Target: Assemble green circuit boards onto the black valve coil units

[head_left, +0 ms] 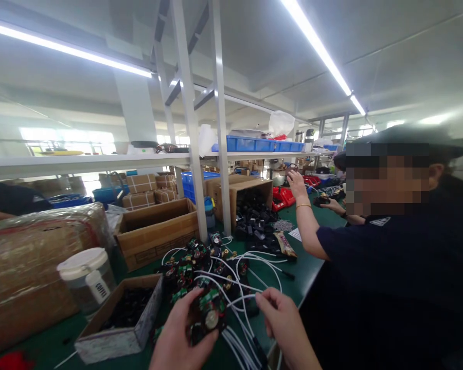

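Observation:
My left hand (179,334) is closed around a small green circuit board assembly (209,314) with black parts and a round metal piece, low in the middle of the view. My right hand (280,317) sits just to its right, fingers pinched on a white wire (242,299) that runs from the assembly. Just beyond both hands lies a heap of similar boards with white wires (206,264) on the green table (299,270).
A small open carton of black parts (119,321) lies at my left, with a white-lidded jar (87,277) behind it. Larger cardboard boxes (156,231) and shelf posts (193,154) stand further back. A co-worker in dark clothing (389,267) sits close on my right, arm (304,216) reaching over the table.

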A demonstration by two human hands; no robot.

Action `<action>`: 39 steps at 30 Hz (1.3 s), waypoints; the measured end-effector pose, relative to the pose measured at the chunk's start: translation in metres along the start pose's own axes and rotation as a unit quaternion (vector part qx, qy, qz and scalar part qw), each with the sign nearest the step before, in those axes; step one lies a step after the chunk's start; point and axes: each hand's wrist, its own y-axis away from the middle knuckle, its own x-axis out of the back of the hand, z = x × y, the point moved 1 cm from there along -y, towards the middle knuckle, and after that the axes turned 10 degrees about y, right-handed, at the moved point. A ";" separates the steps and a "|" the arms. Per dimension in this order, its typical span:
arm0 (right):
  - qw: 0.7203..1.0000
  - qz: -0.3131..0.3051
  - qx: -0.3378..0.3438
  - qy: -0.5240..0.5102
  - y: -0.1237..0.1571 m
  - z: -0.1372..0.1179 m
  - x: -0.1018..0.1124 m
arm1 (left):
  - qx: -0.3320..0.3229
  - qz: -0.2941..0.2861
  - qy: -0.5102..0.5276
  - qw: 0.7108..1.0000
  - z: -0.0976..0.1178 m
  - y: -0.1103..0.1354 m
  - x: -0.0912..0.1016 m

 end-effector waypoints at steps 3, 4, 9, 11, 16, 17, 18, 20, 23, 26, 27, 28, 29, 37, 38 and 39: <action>0.996 0.081 0.025 0.041 -0.029 0.004 0.016 | -0.067 -0.008 -0.100 0.993 0.006 -0.037 -0.056; 0.993 0.096 0.033 0.062 -0.040 0.004 0.023 | -0.076 -0.026 -0.137 0.987 0.008 -0.047 -0.073; 0.973 0.125 0.079 0.178 -0.082 0.002 0.050 | -0.065 -0.100 -0.214 0.970 0.002 -0.076 -0.135; 0.962 0.121 0.092 0.225 -0.092 0.003 0.051 | -0.052 -0.120 -0.244 0.961 -0.005 -0.081 -0.148; 0.936 0.111 0.105 0.316 -0.102 0.013 0.041 | -0.045 -0.157 -0.323 0.932 -0.011 -0.082 -0.165; 0.932 0.110 0.106 0.328 -0.102 0.015 0.040 | -0.047 -0.160 -0.336 0.927 -0.010 -0.082 -0.167; 0.928 0.108 0.108 0.339 -0.102 0.017 0.038 | -0.048 -0.162 -0.347 0.923 -0.009 -0.081 -0.169; 0.922 0.105 0.112 0.356 -0.101 0.020 0.037 | -0.046 -0.167 -0.362 0.916 -0.008 -0.079 -0.171; 0.912 0.107 0.117 0.378 -0.098 0.021 0.037 | -0.038 -0.173 -0.370 0.912 -0.008 -0.077 -0.172; 0.902 0.111 0.121 0.400 -0.095 0.023 0.036 | -0.031 -0.161 -0.372 0.914 -0.010 -0.076 -0.173; 0.898 0.112 0.123 0.407 -0.094 0.025 0.035 | -0.029 -0.150 -0.375 0.915 -0.010 -0.075 -0.173; 0.894 0.112 0.125 0.414 -0.093 0.026 0.033 | -0.026 -0.138 -0.378 0.915 -0.009 -0.075 -0.174; 0.891 0.114 0.127 0.421 -0.092 0.028 0.032 | -0.022 -0.127 -0.382 0.915 -0.009 -0.076 -0.175; 0.855 0.174 0.106 0.476 -0.075 0.055 0.021 | -0.047 -0.121 -0.378 0.917 0.004 -0.060 -0.163; 0.843 0.188 0.106 0.492 -0.073 0.060 0.020 | -0.052 -0.121 -0.371 0.919 0.005 -0.054 -0.156; 0.828 0.204 0.107 0.511 -0.072 0.066 0.020 | -0.057 -0.116 -0.362 0.923 0.006 -0.046 -0.148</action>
